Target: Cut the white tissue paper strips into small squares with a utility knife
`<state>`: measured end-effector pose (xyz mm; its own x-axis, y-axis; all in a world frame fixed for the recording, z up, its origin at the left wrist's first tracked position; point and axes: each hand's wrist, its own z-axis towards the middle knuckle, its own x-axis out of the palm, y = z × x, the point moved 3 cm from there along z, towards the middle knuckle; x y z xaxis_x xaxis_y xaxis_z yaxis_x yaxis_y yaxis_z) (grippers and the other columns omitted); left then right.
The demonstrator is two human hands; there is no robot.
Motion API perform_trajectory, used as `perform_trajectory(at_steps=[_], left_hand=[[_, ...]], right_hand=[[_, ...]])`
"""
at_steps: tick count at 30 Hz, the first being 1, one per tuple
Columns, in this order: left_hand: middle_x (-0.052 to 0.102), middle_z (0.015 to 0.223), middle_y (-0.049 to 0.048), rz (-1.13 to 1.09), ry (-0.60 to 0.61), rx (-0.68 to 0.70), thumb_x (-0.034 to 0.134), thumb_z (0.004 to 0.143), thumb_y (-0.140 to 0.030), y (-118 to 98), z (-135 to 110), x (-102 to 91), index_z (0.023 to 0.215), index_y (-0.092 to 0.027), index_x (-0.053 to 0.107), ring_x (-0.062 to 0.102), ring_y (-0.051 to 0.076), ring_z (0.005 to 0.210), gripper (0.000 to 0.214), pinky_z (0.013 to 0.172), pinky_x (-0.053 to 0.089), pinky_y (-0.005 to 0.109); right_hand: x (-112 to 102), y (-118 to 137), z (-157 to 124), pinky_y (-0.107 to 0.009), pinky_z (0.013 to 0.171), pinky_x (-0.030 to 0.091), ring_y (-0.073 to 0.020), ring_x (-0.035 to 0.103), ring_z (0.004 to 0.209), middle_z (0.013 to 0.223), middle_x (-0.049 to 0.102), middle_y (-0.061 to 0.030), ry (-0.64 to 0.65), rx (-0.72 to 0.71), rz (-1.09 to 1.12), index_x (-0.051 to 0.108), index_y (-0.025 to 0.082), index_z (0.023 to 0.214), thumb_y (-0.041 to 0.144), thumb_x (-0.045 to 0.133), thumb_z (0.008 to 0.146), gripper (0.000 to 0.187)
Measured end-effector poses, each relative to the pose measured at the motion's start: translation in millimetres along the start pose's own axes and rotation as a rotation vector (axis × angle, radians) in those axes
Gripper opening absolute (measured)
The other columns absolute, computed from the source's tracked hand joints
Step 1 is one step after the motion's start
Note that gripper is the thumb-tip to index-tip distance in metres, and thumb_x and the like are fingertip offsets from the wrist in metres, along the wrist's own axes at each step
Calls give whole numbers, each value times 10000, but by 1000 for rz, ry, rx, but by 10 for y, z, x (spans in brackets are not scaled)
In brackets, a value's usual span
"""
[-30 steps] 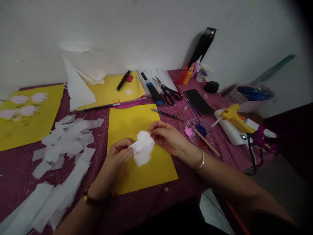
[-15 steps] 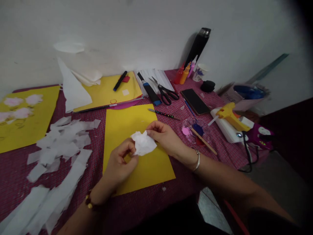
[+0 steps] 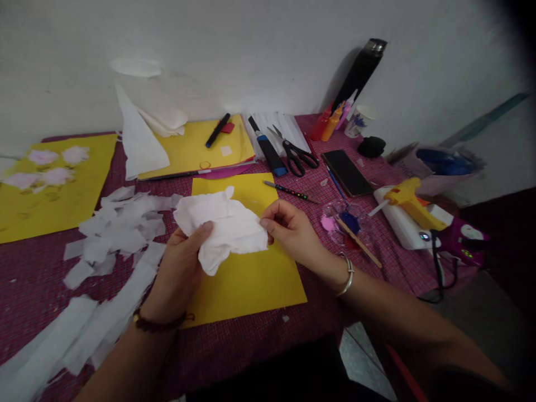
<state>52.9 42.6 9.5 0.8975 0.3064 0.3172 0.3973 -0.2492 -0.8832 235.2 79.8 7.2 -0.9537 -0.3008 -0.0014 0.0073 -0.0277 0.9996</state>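
A crumpled white tissue (image 3: 228, 223) is spread out between my two hands, above a yellow sheet of paper (image 3: 255, 285). My left hand (image 3: 182, 265) grips its left part, thumb on top and the fingers hidden beneath. At the right edge, my right hand (image 3: 291, 229) pinches the tissue between thumb and fingertips. Left of my left hand lie a pile of small white paper pieces (image 3: 121, 226) and several long white strips (image 3: 109, 312). A dotted pencil (image 3: 291, 191) rests across the far right corner of the yellow sheet.
Black scissors (image 3: 295, 153), a blue-black cutter (image 3: 268, 148) and a phone (image 3: 347, 172) lie behind. To the right are a paint palette (image 3: 330, 209) with a wooden stick (image 3: 360, 243) and a yellow glue gun (image 3: 408, 201). A yellow sheet with pink flowers (image 3: 84, 201) lies left.
The tissue has been opened out from a small crumpled bunch into a wider piece. My left hand has shifted left and now has its thumb over the tissue. The view has turned slightly left.
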Motion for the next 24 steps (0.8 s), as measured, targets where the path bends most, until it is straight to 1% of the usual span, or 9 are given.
perform_trajectory(at_steps=[3, 6, 7, 9, 11, 14, 17, 21, 24], left_hand=[[749, 910, 91, 21, -4, 0, 775, 682, -278, 12, -2, -18, 1027, -164, 684, 714, 257, 807, 374, 655, 590, 323], [755, 848, 89, 71, 51, -61, 809, 647, -297, 142, -34, 5, 969, -150, 705, 710, 243, 709, 370, 594, 580, 312], [754, 830, 85, 100, 75, -80, 817, 639, -302, 192, -46, 15, 952, -147, 708, 703, 231, 672, 367, 567, 571, 302], [750, 793, 75, 160, 123, -113, 831, 620, -306, 273, -63, 35, 916, -143, 712, 685, 206, 607, 358, 523, 551, 282], [741, 745, 63, 173, 129, -126, 824, 627, -320, 296, -69, 44, 884, -148, 710, 672, 195, 569, 330, 495, 540, 275], [724, 698, 47, 101, 9, -111, 738, 724, -357, 214, -64, 17, 910, -176, 702, 681, 206, 587, 263, 489, 542, 277], [721, 711, 61, 64, -60, -112, 670, 784, -383, 111, -40, -12, 938, -180, 691, 695, 225, 648, 255, 517, 554, 292], [726, 817, 41, 84, 34, -45, 773, 672, -283, 67, 38, -21, 942, -177, 669, 681, 189, 697, 309, 588, 549, 265], [704, 767, -8, 141, 36, 23, 798, 630, -256, 40, 60, -28, 910, -193, 649, 622, 126, 592, 323, 521, 498, 210]], right_hand=[[-5, -20, 28, -248, 589, 421, -101, 499, 662, 812, 521, 22, 18, -13, 20, 512, 220, 920, 307, 653, 799, 205], [34, -61, 27, -260, 660, 456, -125, 532, 779, 980, 537, -17, 90, 59, 79, 491, 223, 1112, 349, 754, 698, 506], [57, -79, 19, -262, 655, 459, -130, 538, 776, 968, 547, -18, 131, 97, 109, 497, 219, 1105, 369, 767, 679, 527], [83, -109, 0, -250, 612, 447, -128, 537, 721, 856, 563, 2, 168, 160, 153, 531, 208, 996, 399, 763, 678, 437], [67, -130, -10, -231, 552, 412, -113, 513, 643, 748, 553, 24, 120, 202, 153, 542, 204, 882, 407, 739, 709, 331], [-2, -128, 2, -219, 520, 378, -102, 489, 601, 692, 547, 31, 11, 211, 134, 554, 199, 819, 388, 707, 746, 254], [-48, -108, 35, -220, 535, 389, -102, 491, 608, 708, 568, 25, -9, 177, 160, 565, 198, 815, 385, 699, 751, 239], [-23, -119, 45, -209, 513, 377, -92, 472, 581, 680, 552, 34, 62, 164, 159, 549, 196, 767, 401, 708, 738, 262], [28, -137, 17, -197, 482, 357, -83, 454, 554, 632, 511, 51, 133, 169, 99, 510, 197, 699, 406, 713, 729, 292]])
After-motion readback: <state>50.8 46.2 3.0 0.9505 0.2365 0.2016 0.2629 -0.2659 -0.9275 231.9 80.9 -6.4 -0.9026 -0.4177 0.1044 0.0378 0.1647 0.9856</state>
